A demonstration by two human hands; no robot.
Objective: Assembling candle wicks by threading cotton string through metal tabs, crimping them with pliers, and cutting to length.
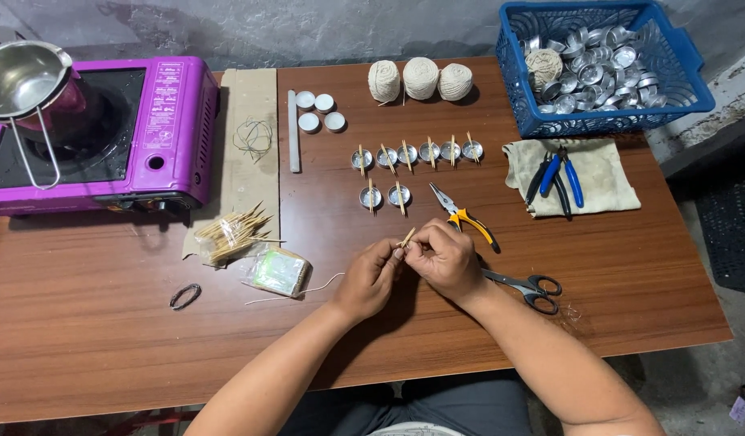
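Fingertips of both hands pinching stick

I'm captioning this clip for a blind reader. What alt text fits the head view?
Seen from above, a person's left hand and right hand meet over a wooden table, pinching a small wooden stick. Beyond them stand small metal cups with sticks across them, yellow-handled pliers, scissors, a purple stove and a blue basket.
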